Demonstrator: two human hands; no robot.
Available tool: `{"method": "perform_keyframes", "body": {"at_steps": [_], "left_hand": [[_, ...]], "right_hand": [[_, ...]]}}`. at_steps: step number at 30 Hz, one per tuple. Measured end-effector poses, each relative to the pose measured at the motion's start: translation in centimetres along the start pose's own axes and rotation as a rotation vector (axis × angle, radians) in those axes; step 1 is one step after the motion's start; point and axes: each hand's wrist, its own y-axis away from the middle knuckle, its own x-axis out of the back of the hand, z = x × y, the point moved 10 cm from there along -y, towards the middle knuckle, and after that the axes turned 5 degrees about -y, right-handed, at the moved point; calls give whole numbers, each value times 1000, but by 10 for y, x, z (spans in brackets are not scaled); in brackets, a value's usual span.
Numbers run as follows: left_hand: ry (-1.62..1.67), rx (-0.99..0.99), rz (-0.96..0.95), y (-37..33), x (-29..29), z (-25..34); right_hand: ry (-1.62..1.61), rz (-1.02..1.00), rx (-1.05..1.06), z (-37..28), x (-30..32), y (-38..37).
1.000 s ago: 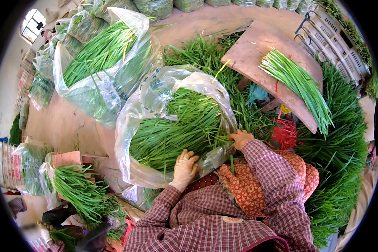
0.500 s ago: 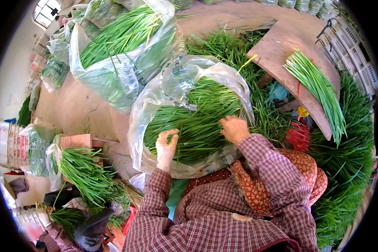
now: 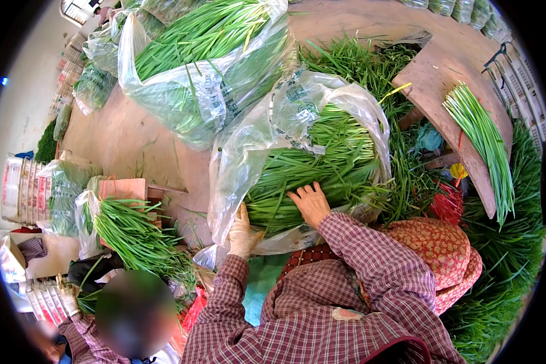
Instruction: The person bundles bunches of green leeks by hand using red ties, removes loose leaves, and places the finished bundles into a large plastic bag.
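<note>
In front of me a clear plastic bag [image 3: 227,200] lies wide-mouthed, filled with long green garlic chives [image 3: 291,167]. My right hand [image 3: 310,204] rests on top of the chives near the bag's front side, palm down and fingers spread. At the bag's front left edge is my left hand [image 3: 242,235], in a pale glove, with its fingers stretched upward along the plastic and its thumb apart. It touches the bag's side and the ends of the leaves there; part of its fingers is hard to make out.
Behind stands a larger clear bag [image 3: 182,112] of chives. A tied bundle [image 3: 479,139] lies on a wooden board [image 3: 431,67] to the right, above loose heaped greens [image 3: 497,291]. At the lower left a co-worker [image 3: 91,333] sits near another bunch of chives [image 3: 136,233].
My right hand has moved left and down onto the chives, its fingers now spread. My left hand has dropped to the bag's front left edge. The view has shifted, moving the scene rightward.
</note>
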Motion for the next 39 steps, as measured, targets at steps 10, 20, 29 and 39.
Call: {"method": "perform_keyframes", "body": {"at_steps": [10,20,29,39], "left_hand": [[-50,-155,-103,-12,-8,21],[-13,-330,-170,-21,-8,19],[-236,-316,-237,-28,-22,17],[-186,-443,-403,-38,-37,17]], "right_hand": [[-57,-220,66,-18,-23,29],[-140,-368,37,-23,-30,38],[-218,-381,7,-14,-28,39],[-284,-408,-13,-12,-26,45]]}}
